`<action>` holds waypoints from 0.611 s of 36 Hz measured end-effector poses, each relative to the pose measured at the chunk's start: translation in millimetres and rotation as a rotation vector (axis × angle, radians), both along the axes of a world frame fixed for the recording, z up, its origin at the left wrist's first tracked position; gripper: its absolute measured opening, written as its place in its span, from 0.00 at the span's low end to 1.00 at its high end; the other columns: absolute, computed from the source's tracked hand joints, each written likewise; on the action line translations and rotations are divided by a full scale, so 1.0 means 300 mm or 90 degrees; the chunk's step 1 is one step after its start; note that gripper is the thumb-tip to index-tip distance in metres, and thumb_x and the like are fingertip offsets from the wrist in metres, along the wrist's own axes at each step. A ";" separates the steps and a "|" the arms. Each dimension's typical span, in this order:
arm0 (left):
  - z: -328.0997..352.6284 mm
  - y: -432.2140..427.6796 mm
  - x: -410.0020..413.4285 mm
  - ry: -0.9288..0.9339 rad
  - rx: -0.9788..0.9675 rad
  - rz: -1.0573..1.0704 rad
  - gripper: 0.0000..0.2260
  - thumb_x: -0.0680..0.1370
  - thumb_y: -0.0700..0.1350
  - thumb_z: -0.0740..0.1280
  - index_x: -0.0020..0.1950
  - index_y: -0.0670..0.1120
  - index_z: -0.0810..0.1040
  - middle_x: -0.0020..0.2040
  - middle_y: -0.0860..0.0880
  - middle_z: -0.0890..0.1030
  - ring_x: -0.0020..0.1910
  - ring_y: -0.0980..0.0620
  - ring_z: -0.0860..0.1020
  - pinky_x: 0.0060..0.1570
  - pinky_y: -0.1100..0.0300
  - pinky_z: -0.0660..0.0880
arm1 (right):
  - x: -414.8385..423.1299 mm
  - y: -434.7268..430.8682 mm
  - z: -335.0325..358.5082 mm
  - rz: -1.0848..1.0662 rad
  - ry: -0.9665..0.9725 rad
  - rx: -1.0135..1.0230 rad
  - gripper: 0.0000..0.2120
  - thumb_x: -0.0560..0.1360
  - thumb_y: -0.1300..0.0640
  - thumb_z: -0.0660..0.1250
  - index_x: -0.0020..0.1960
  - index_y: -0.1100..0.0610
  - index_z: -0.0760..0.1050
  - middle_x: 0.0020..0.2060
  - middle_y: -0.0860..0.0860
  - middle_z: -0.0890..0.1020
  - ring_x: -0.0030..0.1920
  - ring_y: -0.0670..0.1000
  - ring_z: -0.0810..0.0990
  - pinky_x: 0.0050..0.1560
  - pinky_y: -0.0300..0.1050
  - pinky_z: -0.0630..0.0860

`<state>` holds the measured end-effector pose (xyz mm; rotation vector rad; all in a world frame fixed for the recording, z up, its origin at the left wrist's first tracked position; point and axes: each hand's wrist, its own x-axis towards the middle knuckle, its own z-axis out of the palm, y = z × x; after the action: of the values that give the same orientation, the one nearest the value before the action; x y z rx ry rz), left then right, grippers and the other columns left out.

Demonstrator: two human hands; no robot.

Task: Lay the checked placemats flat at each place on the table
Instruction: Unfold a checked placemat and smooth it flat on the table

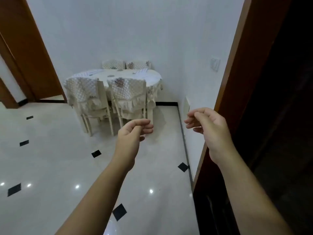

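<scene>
The left hand [133, 133] and the right hand [209, 126] are hovering in the air, fingers loosely curled, grasping nothing. The placemats [94, 72] are lying on the table [153, 78] across the room, well apart from both hands.

Cool, even indoor light in a soft wide-angle picture.
Four small bright spots of glare sit on the glossy floor [50, 167]. The white wall [118, 31] looks bluish, and the doorway [279, 116] on the right is nearly black. The door frames [33, 56] bow toward the edges. The far table [118, 74] is soft and washed out.
</scene>
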<state>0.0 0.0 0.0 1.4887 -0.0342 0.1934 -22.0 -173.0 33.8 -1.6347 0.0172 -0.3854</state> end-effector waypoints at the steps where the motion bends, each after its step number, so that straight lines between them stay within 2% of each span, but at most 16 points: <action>1: 0.004 -0.020 0.043 -0.005 -0.003 0.001 0.16 0.77 0.33 0.55 0.44 0.47 0.80 0.40 0.50 0.83 0.39 0.57 0.80 0.44 0.60 0.71 | 0.039 -0.018 0.009 0.002 -0.005 -0.003 0.14 0.77 0.64 0.57 0.38 0.54 0.76 0.33 0.48 0.80 0.35 0.45 0.78 0.39 0.33 0.73; 3: 0.003 -0.061 0.131 0.003 -0.023 0.004 0.16 0.77 0.33 0.55 0.44 0.46 0.79 0.40 0.50 0.83 0.38 0.57 0.80 0.44 0.60 0.72 | 0.134 -0.058 0.011 0.009 -0.002 0.004 0.14 0.77 0.64 0.57 0.38 0.54 0.76 0.33 0.48 0.80 0.35 0.45 0.78 0.38 0.33 0.73; 7: -0.019 -0.141 0.311 0.023 -0.058 0.015 0.14 0.77 0.33 0.55 0.45 0.46 0.79 0.40 0.50 0.83 0.39 0.56 0.80 0.45 0.59 0.72 | 0.335 -0.089 -0.005 0.020 0.020 0.013 0.14 0.77 0.65 0.56 0.37 0.54 0.75 0.33 0.49 0.80 0.35 0.47 0.77 0.41 0.38 0.71; 13: -0.047 -0.154 0.500 0.058 -0.075 0.041 0.15 0.77 0.33 0.55 0.45 0.46 0.79 0.39 0.51 0.83 0.38 0.57 0.80 0.43 0.60 0.72 | 0.552 -0.080 -0.051 0.041 0.067 0.046 0.13 0.77 0.65 0.56 0.39 0.56 0.75 0.33 0.49 0.80 0.34 0.46 0.77 0.41 0.38 0.70; 14: -0.082 -0.130 0.697 0.062 -0.084 0.055 0.15 0.77 0.33 0.55 0.44 0.46 0.79 0.38 0.51 0.83 0.37 0.57 0.80 0.43 0.61 0.72 | 0.758 -0.054 -0.077 0.058 0.077 0.043 0.13 0.77 0.65 0.56 0.39 0.56 0.75 0.33 0.50 0.80 0.34 0.47 0.77 0.41 0.38 0.70; 18: -0.071 -0.101 0.773 0.045 -0.087 0.077 0.15 0.77 0.33 0.54 0.43 0.46 0.78 0.38 0.51 0.83 0.36 0.57 0.80 0.41 0.62 0.72 | 0.816 -0.050 -0.076 0.074 0.071 0.055 0.13 0.76 0.66 0.56 0.38 0.56 0.75 0.32 0.50 0.79 0.33 0.47 0.76 0.40 0.38 0.70; 22: -0.101 -0.045 1.080 0.041 -0.085 0.086 0.16 0.77 0.32 0.55 0.41 0.47 0.78 0.37 0.51 0.82 0.35 0.59 0.79 0.39 0.63 0.70 | 1.123 0.010 -0.116 0.065 0.075 0.044 0.14 0.77 0.66 0.56 0.38 0.56 0.75 0.31 0.50 0.79 0.32 0.47 0.76 0.38 0.38 0.69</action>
<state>324.1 -13.5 -30.2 1.3633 0.1294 0.2528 314.8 -169.8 -1.0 -1.5809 0.0350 -0.2073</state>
